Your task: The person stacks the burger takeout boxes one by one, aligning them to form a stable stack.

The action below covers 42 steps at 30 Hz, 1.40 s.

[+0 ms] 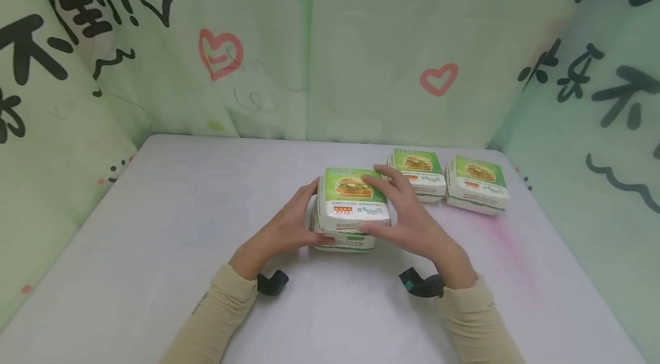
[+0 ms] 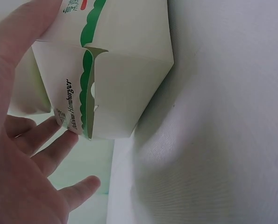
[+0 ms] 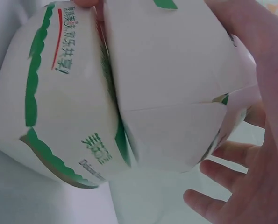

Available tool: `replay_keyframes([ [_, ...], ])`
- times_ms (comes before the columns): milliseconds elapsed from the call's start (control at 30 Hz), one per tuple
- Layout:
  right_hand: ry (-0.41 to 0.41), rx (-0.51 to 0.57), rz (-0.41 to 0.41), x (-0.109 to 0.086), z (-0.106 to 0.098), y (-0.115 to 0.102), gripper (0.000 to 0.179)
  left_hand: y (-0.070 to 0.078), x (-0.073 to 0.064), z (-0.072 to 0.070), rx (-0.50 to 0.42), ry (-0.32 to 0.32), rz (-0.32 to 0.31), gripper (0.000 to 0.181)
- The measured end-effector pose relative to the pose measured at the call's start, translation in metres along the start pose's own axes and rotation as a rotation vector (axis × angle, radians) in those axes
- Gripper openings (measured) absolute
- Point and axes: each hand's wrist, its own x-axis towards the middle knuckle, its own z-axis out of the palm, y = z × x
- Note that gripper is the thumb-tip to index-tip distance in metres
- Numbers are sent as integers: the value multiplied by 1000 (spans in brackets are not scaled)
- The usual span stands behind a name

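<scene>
Near the middle of the table, one burger box [image 1: 354, 183] with a green lid and burger picture sits over a second, lower burger box [image 1: 348, 245]. My left hand [image 1: 282, 230] holds the lower box at its left side, thumb along the front and fingertips on its side in the left wrist view. The upper box is in my right hand [image 1: 419, 227], with the thumb at its front edge and the fingers over the top and far side. In the right wrist view a narrow gap shows between the lower box [image 3: 68, 107] and the upper box [image 3: 171, 60].
Two more burger boxes, one behind my right hand [image 1: 416, 175] and one farther right [image 1: 476, 185], stand at the back right of the white table [image 1: 206, 209]. Pale green curtains [image 1: 361, 43] with writing and hearts enclose the back and sides.
</scene>
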Motion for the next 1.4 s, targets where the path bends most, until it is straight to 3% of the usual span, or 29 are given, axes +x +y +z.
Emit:
replay_keyframes([
  [333,40,-24,-44,3,11,-2,85,-6,1,-3,-129,-35,76,129],
  [600,28,-45,-37,3,13,-1,85,-3,-4,-10,-161,-31,-6,134],
  [1033,-16,-49,-12,1,6,-2,86,-1,-7,-19,-239,-5,93,118],
  [1400,-47,-51,-25,0,6,-1,86,-4,-7,-19,-293,-1,115,108],
])
